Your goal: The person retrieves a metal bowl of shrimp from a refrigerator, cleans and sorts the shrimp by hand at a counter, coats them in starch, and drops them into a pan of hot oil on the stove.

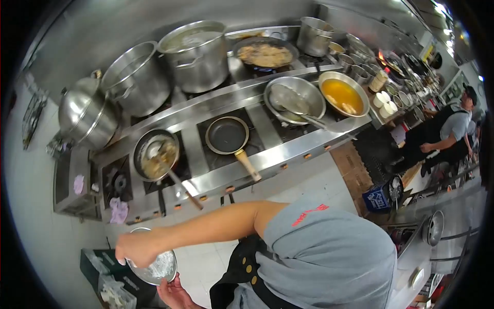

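My left hand (177, 294) grips the lower rim of a round metal bowl (173, 265) with white, powdery-looking stuff (161, 266) in it. Over the bowl's upper left side, my right hand (140, 249) is closed, its fingers pointing down at the rim. Whatever those fingers hold is hidden by the hand. Above my forearm, on the stove (267, 154), sits a pan (146, 172) with brownish food and a long-handled ladle (177, 180) resting in it. An empty frying pan (226, 135) with a wooden handle stands beside it.
Behind are large stockpots (198, 67), a lidded steamer (85, 110) and a wok of frying food (265, 54). To the right are a basin with a strainer (290, 98) and a bowl of orange liquid (339, 90). A person (442, 129) stands far right. A dark green crate (98, 268) sits below.
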`<action>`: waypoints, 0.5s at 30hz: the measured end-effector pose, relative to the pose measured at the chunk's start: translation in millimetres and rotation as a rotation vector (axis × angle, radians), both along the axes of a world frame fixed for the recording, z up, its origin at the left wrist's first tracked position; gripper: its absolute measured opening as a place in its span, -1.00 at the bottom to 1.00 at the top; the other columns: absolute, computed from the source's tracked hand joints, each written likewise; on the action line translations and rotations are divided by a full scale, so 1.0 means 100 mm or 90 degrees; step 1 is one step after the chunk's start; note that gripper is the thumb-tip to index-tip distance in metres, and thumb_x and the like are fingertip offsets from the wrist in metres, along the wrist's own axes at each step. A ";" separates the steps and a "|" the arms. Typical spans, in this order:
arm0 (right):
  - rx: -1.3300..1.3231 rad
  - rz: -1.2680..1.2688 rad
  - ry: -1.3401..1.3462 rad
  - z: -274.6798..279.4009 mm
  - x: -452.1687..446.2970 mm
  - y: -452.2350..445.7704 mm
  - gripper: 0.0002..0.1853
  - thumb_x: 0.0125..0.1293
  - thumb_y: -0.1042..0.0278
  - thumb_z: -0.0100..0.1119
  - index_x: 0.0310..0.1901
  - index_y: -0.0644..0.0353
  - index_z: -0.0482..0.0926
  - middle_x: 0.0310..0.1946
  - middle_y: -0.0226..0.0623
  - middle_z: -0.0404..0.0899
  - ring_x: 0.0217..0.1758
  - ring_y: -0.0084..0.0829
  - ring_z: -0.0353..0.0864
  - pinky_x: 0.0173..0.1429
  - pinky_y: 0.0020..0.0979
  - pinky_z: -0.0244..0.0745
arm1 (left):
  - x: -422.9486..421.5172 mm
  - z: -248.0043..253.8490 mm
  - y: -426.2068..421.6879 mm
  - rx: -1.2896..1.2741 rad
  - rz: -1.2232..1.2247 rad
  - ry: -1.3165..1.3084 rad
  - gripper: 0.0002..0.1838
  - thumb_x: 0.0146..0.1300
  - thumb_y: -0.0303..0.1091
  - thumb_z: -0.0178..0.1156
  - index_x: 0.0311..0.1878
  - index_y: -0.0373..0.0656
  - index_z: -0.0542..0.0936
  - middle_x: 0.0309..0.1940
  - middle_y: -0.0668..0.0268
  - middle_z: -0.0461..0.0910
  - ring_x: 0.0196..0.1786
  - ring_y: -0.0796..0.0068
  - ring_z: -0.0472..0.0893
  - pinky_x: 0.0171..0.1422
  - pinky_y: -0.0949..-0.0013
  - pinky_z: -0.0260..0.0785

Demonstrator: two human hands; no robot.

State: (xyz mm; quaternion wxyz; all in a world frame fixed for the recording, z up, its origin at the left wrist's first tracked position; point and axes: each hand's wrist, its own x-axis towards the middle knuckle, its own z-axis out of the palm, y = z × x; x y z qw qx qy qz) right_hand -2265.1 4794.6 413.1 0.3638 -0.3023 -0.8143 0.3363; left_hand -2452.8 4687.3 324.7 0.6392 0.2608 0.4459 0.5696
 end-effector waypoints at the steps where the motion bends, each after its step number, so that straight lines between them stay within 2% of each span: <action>1: 0.001 0.023 0.001 -0.13 -0.33 0.03 -0.61 -0.24 0.57 0.16 -0.23 0.25 0.64 -0.33 0.00 0.61 -0.15 -0.06 0.59 -0.08 -0.18 0.49 | -0.29 -0.09 0.01 -0.008 0.009 0.003 -0.73 0.19 -0.53 0.06 -0.05 -0.45 0.49 -0.13 0.00 0.57 -0.10 0.14 0.57 0.06 0.15 0.49; 2: 0.002 0.015 0.024 -0.30 -0.62 0.09 -0.59 -0.23 0.58 0.17 -0.19 0.26 0.62 -0.31 0.00 0.60 -0.12 -0.04 0.57 -0.05 -0.16 0.47 | -0.58 -0.23 0.03 -0.015 0.026 0.002 -0.71 0.19 -0.53 0.06 -0.03 -0.46 0.48 -0.11 0.00 0.56 -0.09 0.13 0.56 0.05 0.13 0.49; 3: 0.003 0.006 0.047 -0.46 -0.88 0.20 -0.57 -0.22 0.59 0.19 -0.16 0.27 0.60 -0.29 0.00 0.59 -0.08 -0.01 0.54 -0.02 -0.14 0.44 | -0.88 -0.56 0.19 0.032 0.025 0.018 -0.75 0.20 -0.45 0.09 -0.09 -0.39 0.44 -0.20 0.13 0.56 -0.23 0.34 0.60 -0.03 0.29 0.57; 4: 0.006 0.033 0.041 -0.51 -1.09 0.27 -0.57 -0.22 0.59 0.19 -0.16 0.27 0.60 -0.29 0.00 0.59 -0.08 -0.01 0.54 -0.02 -0.14 0.44 | -1.00 -0.53 0.19 0.036 0.052 0.012 -0.75 0.20 -0.45 0.09 -0.09 -0.39 0.44 -0.20 0.13 0.56 -0.23 0.34 0.60 -0.03 0.29 0.57; 6: -0.073 -0.028 0.044 -0.58 -1.47 0.42 -0.54 -0.19 0.60 0.20 -0.10 0.28 0.55 -0.29 -0.02 0.57 -0.07 0.01 0.53 -0.02 -0.13 0.44 | -1.16 -0.40 0.27 0.023 0.090 0.016 -0.80 0.21 -0.46 0.09 -0.14 -0.39 0.44 -0.23 0.14 0.56 -0.23 0.36 0.61 -0.03 0.26 0.57; 8: -0.092 0.010 0.031 -0.69 -1.92 0.71 -0.51 -0.16 0.62 0.19 -0.05 0.25 0.51 -0.27 0.00 0.56 -0.06 0.01 0.52 -0.01 -0.14 0.44 | -1.55 -0.52 0.46 0.020 0.146 -0.002 -0.80 0.22 -0.48 0.08 -0.13 -0.39 0.45 -0.21 0.12 0.55 -0.21 0.35 0.60 -0.03 0.25 0.57; 10: -0.149 0.014 0.044 -0.79 -2.44 1.03 -0.52 -0.14 0.62 0.17 -0.04 0.26 0.50 -0.25 0.02 0.55 -0.06 -0.01 0.53 0.00 -0.15 0.44 | -1.85 -0.50 0.71 0.005 0.195 0.007 -0.77 0.22 -0.49 0.06 -0.09 -0.41 0.44 -0.19 0.11 0.54 -0.17 0.32 0.59 -0.04 0.24 0.57; 12: -0.175 0.055 0.100 -0.98 -2.93 1.40 -0.53 -0.07 0.56 0.17 0.00 0.21 0.48 -0.20 0.06 0.55 -0.03 -0.03 0.54 0.04 -0.14 0.43 | -2.22 -0.56 1.01 -0.012 0.232 0.010 -0.65 0.18 -0.51 0.06 0.05 -0.39 0.39 -0.11 0.09 0.54 -0.13 0.22 0.58 -0.07 0.16 0.55; 13: -0.349 0.252 0.339 -1.34 -3.42 1.68 -0.58 0.03 0.43 0.16 0.01 0.12 0.49 -0.14 0.02 0.56 0.01 -0.04 0.54 0.11 -0.06 0.40 | -2.42 -0.59 1.18 -0.038 0.279 -0.016 -0.61 0.17 -0.57 0.08 0.10 -0.34 0.39 -0.11 0.09 0.55 -0.21 0.20 0.61 -0.20 0.08 0.60; 14: -0.547 0.439 0.566 -1.95 -4.11 2.01 -0.63 0.14 0.30 0.15 0.03 0.03 0.49 -0.08 -0.01 0.57 0.04 -0.04 0.53 0.18 0.02 0.36 | -2.62 -0.61 1.35 -0.043 0.275 -0.038 -0.58 0.18 -0.56 0.09 0.14 -0.33 0.35 -0.07 0.08 0.54 -0.17 0.16 0.61 -0.20 0.07 0.59; 15: -0.572 0.496 0.549 -1.89 -4.55 2.10 -0.63 0.14 0.30 0.15 0.03 0.03 0.49 -0.08 -0.01 0.57 0.04 -0.04 0.53 0.18 0.02 0.36 | -2.88 -0.53 1.40 -0.037 0.335 -0.033 -0.58 0.18 -0.56 0.09 0.14 -0.33 0.35 -0.07 0.08 0.54 -0.17 0.16 0.61 -0.20 0.07 0.59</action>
